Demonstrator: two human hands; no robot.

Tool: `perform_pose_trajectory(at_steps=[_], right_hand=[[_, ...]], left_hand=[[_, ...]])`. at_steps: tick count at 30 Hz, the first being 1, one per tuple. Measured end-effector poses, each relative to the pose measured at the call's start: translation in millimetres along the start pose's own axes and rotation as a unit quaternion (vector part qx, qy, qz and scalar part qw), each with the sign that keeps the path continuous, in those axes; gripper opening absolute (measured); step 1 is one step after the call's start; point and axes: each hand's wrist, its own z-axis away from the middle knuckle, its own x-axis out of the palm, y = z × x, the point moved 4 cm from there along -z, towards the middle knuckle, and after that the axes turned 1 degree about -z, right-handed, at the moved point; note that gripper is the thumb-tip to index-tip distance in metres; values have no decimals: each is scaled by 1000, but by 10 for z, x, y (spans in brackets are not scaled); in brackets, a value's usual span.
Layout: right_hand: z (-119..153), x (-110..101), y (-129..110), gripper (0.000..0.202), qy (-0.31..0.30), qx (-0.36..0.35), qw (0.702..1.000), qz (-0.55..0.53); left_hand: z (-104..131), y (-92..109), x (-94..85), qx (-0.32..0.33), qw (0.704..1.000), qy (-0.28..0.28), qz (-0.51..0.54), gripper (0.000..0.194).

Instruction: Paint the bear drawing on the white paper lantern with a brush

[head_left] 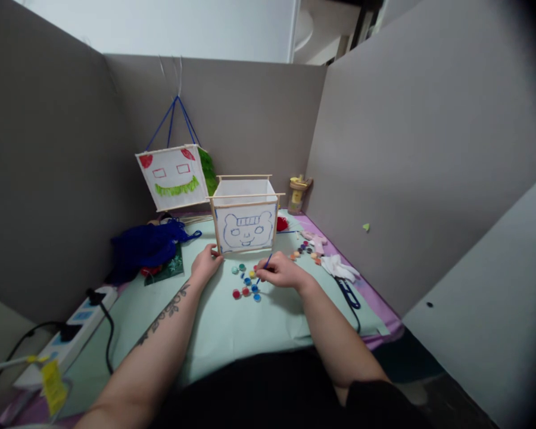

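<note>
A white box-shaped paper lantern [248, 229] with thin wooden sticks stands upright on the table, its front showing a bear-like face drawn in blue outline. At its lower left corner, my left hand [206, 262] is closed on the frame with bent fingers. My right hand [282, 271] pinches a thin blue paintbrush [268, 261], tip pointing down at the small paint pots. Several round pots lie in front of the lantern, among them a red pot [236, 294], a blue pot [256, 298] and a green pot [242, 267].
A finished-looking lantern [172, 179] hangs by blue cords at the back left. Blue yarn [145, 244] lies below it. White cloth [339, 268], a dark blue tool [349, 295] and more small pots are at right. A power strip [67, 336] lies at left; grey partitions [259, 119] surround the table.
</note>
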Motion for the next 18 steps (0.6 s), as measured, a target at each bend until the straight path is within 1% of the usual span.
perform_pose_trajectory(at_steps=[8, 14, 18], right_hand=[[-6, 32, -20, 19, 1, -4, 1000, -5], [-9, 68, 7, 20, -20, 4, 1000, 23], [-16, 74, 10, 21, -23, 4, 999, 34]], left_hand=[[20, 30, -25, -3, 1000, -3, -1, 46], [13, 22, -15, 0, 1000, -2, -1, 46], [3, 10, -8, 8, 1000, 3, 2, 44]])
